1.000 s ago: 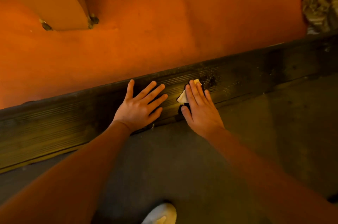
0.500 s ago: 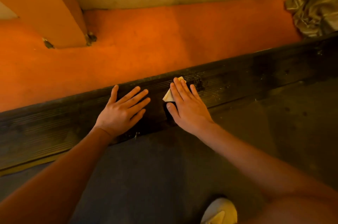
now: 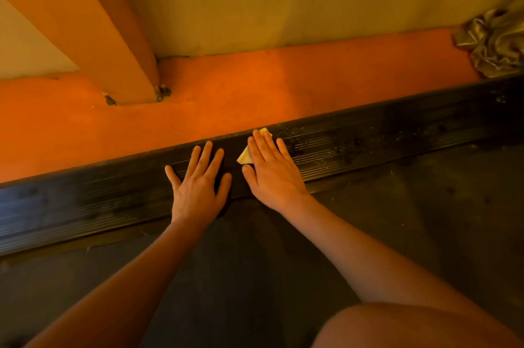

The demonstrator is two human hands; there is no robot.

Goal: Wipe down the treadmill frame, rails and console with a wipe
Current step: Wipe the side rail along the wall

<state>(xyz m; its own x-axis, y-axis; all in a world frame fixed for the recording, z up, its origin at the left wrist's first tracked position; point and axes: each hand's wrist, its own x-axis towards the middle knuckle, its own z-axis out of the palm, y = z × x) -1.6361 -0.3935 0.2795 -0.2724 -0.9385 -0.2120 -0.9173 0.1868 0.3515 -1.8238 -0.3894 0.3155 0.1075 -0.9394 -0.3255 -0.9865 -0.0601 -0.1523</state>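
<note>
Black ribbed treadmill side rail [image 3: 368, 146] crossing the view. The right hand [image 3: 272, 171], fingers flat and close together, presses a folded pale wipe [image 3: 246, 157] onto the rail; over the last second it has slid left, nearly meeting the left hand [image 3: 198, 186], which rests flat with fingers spread. Pale specks remain on the rail to the right, so wiping looks unfinished. Beyond the rail: orange carpet [image 3: 255, 98], an orange post [image 3: 93, 35], crumpled fabric [image 3: 499, 44]. Nothing blocks the rail.

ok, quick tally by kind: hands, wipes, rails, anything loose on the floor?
hands: 2 (left hand, right hand)
wipe: 1
side rail: 1
crumpled fabric: 1
total: 5
</note>
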